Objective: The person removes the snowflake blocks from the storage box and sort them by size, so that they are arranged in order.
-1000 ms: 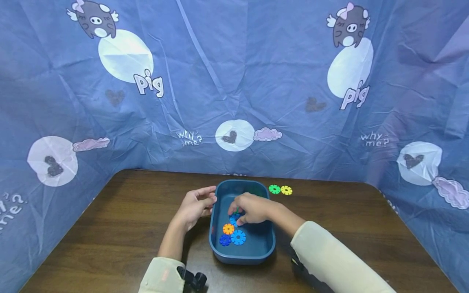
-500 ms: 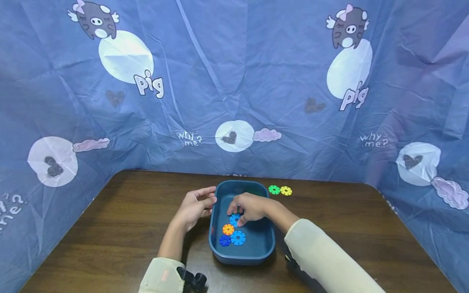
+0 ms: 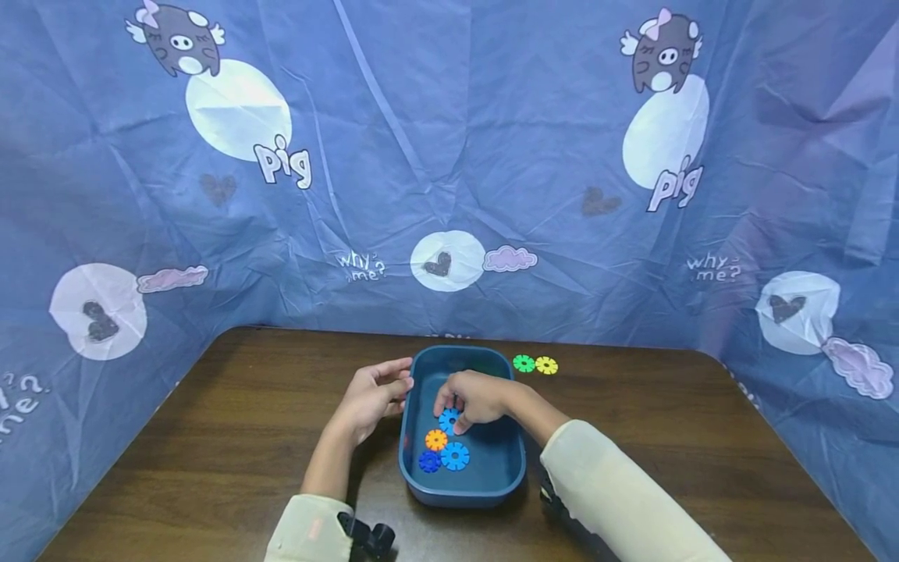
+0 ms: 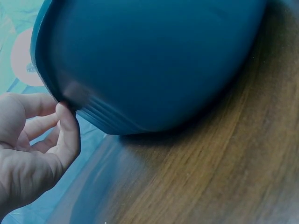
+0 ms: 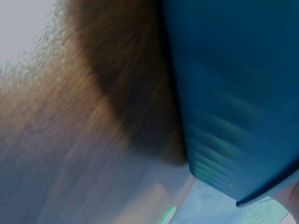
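Observation:
A dark blue plastic bin stands on the wooden table. My left hand rests at its left wall, with thumb and fingertips right at the rim in the left wrist view. Inside the bin, my right hand has its thumb and curled fingers around a light blue notched interlocking disc. Its palm side is hidden. Nearer the front lie an orange disc, a dark blue disc and another light blue disc. In the right wrist view the bin's wall hides the fingers.
Beyond the bin's back right corner, a green disc and a yellow disc lie side by side on the table. A blue printed cloth hangs around the table's back and sides.
A bit of green seen between the right fingers a second ago no longer shows. The right forearm has shifted slightly left, while the left hand and the bin keep their places.

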`<action>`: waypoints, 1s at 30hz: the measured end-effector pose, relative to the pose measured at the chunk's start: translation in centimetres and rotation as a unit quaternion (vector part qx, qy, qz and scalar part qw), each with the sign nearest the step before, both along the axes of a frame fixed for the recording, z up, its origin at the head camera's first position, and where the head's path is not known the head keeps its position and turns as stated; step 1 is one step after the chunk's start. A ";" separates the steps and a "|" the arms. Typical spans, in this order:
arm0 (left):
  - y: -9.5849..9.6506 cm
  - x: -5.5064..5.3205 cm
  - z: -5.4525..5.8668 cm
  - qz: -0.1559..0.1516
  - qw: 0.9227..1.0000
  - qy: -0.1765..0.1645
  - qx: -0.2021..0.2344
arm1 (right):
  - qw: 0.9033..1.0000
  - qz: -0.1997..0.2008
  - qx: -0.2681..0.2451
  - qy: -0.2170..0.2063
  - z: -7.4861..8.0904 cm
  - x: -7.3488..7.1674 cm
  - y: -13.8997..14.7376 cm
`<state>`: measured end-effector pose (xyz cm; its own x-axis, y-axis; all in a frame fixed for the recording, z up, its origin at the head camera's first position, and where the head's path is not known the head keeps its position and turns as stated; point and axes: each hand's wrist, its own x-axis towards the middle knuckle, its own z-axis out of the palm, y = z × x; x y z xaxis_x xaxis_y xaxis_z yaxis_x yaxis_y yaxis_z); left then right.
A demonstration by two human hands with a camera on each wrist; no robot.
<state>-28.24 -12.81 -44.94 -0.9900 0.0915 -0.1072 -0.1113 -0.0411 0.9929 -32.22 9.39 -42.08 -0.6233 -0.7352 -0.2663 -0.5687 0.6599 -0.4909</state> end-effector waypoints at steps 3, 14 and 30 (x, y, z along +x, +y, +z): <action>-0.1 0.0 -0.1 0.003 1.000 -0.002 -0.001 | 1.000 -0.002 -0.005 0.002 0.0 0.0 0.0; -0.2 -0.1 -0.2 0.005 1.000 0.002 0.001 | 0.999 -0.007 -0.042 0.000 0.1 -0.5 0.1; -0.1 -0.2 -0.2 -0.004 1.000 0.004 0.002 | 0.995 -0.013 -0.097 -0.010 1.2 -0.5 0.9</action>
